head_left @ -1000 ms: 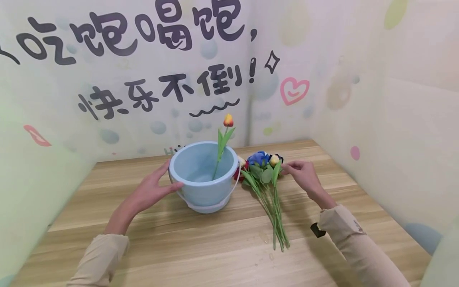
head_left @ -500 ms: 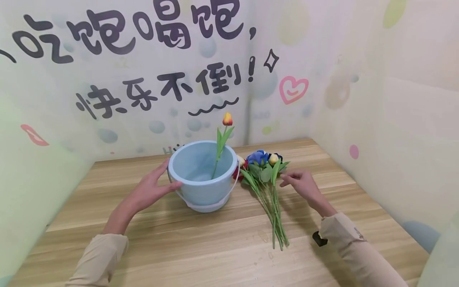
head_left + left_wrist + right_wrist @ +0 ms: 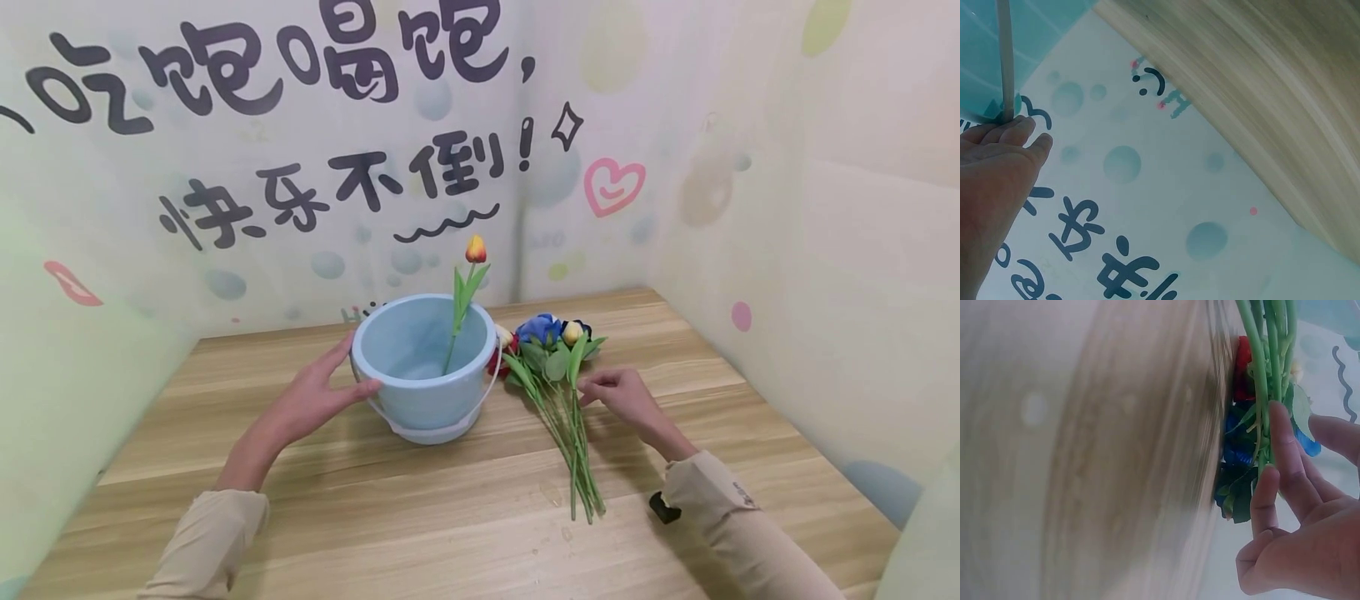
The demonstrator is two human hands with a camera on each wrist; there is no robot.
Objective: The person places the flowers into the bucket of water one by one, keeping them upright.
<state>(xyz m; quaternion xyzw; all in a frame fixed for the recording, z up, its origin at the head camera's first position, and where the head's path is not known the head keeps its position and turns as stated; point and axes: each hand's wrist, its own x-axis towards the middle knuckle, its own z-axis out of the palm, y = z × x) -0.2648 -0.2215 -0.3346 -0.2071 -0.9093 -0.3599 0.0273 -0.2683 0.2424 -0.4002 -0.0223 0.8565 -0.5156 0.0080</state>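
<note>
A light blue bucket (image 3: 438,408) stands on the table with a red-and-yellow tulip (image 3: 476,250) leaning upright inside it. My left hand (image 3: 303,404) rests against the bucket's left side, thumb at the front rim and fingers reaching along the far side, near the handle (image 3: 1005,62) in the left wrist view. Right of the bucket lies a bunch of flowers, with a blue flower (image 3: 539,329), a pale yellow tulip (image 3: 573,332) and red blooms. My right hand (image 3: 622,402) is at the green stems (image 3: 1275,350); its fingertips touch them, while the thumb stands apart in the right wrist view.
The wooden table (image 3: 315,517) has its back edge against a printed wall (image 3: 300,275) with dark lettering. Another wall (image 3: 825,333) rises along the right side. A black object (image 3: 664,507) hangs below the right sleeve.
My right hand has moved from beside the pale yellow tulip's head down and slightly left to the stems. The left hand and the bucket have stayed in place.
</note>
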